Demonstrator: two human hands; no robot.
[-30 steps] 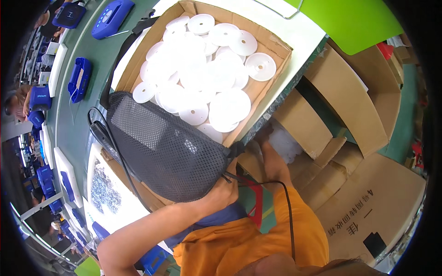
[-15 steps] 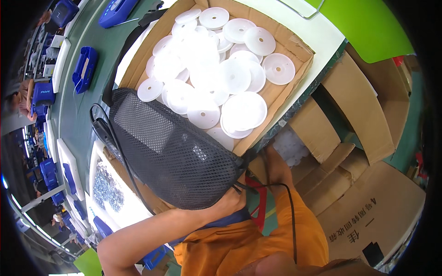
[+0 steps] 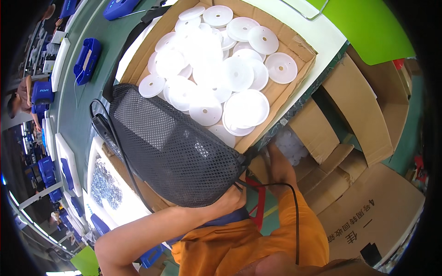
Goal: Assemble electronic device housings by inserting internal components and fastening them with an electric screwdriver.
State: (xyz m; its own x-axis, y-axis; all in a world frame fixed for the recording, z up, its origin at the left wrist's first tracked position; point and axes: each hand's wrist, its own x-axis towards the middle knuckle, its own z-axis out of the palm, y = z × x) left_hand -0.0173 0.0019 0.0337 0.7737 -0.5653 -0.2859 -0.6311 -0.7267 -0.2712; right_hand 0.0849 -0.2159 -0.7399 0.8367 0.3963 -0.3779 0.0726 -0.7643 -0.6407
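The black mesh bag is being gripped at its lower edge by the left hand; the right hand is reaching under the surface, its fingers hidden. White discs are lying unbagged in the cardboard box.

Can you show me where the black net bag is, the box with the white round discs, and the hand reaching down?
black mesh bag (image 3: 175,147), head view, middle of its netted side.
cardboard box (image 3: 276,99), head view, bare inner floor by the right wall.
right hand (image 3: 280,168), head view, back of the hand, reaching into the lower carton.

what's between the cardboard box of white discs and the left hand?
Head view: a black mesh bag lies over the near corner of the cardboard box of white plastic discs, reaching the left hand at its lower edge.
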